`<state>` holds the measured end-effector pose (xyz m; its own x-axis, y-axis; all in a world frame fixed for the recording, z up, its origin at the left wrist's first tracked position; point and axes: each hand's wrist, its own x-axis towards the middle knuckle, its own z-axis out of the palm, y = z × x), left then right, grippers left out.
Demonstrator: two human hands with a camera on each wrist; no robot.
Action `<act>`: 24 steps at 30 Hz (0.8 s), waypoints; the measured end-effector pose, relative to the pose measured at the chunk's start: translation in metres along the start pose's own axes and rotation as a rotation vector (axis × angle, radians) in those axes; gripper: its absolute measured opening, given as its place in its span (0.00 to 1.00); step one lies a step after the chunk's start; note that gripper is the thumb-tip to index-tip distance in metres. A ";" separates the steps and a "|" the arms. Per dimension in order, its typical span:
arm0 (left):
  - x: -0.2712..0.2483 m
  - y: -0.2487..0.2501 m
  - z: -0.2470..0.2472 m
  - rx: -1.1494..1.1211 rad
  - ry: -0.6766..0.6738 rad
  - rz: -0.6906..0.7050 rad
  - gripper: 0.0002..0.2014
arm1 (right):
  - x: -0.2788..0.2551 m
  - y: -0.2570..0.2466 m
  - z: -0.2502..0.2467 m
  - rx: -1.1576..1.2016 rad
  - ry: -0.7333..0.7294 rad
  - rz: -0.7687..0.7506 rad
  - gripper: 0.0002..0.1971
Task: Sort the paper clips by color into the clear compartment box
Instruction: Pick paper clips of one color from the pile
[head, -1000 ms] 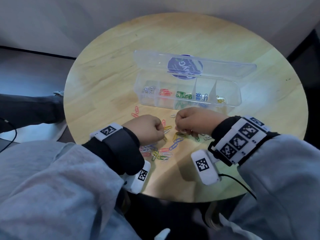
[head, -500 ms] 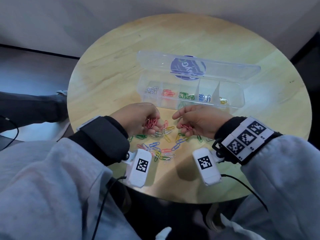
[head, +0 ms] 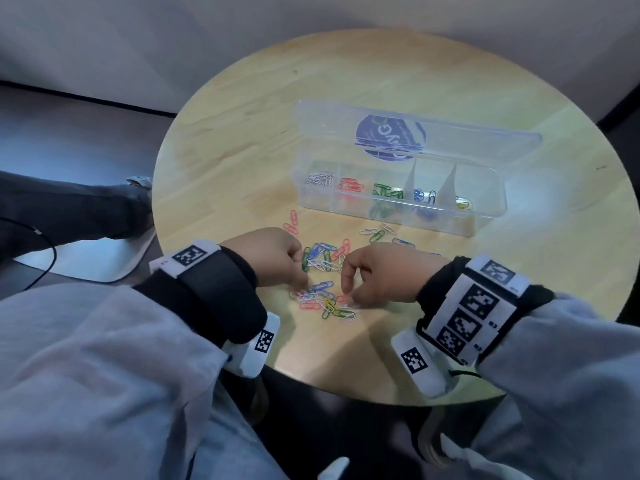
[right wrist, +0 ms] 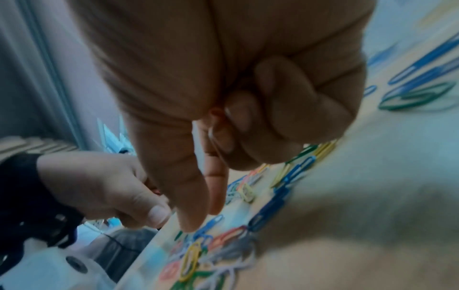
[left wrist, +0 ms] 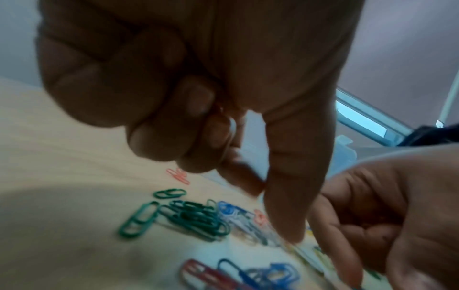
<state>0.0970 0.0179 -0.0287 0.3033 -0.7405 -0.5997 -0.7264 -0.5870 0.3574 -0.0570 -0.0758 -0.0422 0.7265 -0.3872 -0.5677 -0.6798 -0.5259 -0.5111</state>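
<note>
Loose paper clips (head: 325,301) of mixed colours lie in a heap on the round wooden table (head: 242,150). Behind them the clear compartment box (head: 398,216) stands with its lid (head: 450,140) back, holding white, red, green, blue and yellow clips in separate sections. My left hand (head: 304,282) hovers palm down over the heap, fingers curled on red clips, thumb (left wrist: 285,225) on the pile. My right hand (head: 346,296) reaches its thumb and forefinger (right wrist: 188,219) into the heap. Its other fingers curl round a clip (right wrist: 214,137).
Two red clips (head: 292,221) lie apart at the left, with a few white, green and blue ones (head: 377,232) near the box front. The table edge runs just under my wrists. A person's leg and shoe (head: 114,202) rest on the floor at left.
My left hand, palm up with red clips half a second ago, has turned palm down. Both hands have dropped onto the nearer part of the heap.
</note>
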 end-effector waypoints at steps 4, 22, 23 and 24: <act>0.000 -0.001 0.006 0.152 0.008 0.016 0.07 | 0.001 -0.005 0.007 -0.134 0.046 -0.028 0.05; 0.011 -0.004 0.007 0.011 -0.040 0.069 0.08 | 0.004 0.015 -0.017 0.037 0.079 0.038 0.11; 0.010 -0.003 0.005 -0.038 -0.037 0.075 0.08 | 0.003 0.016 -0.021 0.093 0.086 0.042 0.11; 0.010 -0.002 0.002 -0.101 -0.042 0.078 0.09 | 0.002 0.017 -0.024 0.164 0.086 0.045 0.11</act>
<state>0.1004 0.0124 -0.0367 0.2208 -0.7720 -0.5960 -0.6803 -0.5598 0.4731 -0.0647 -0.1037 -0.0359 0.6962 -0.4745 -0.5386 -0.7139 -0.3789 -0.5889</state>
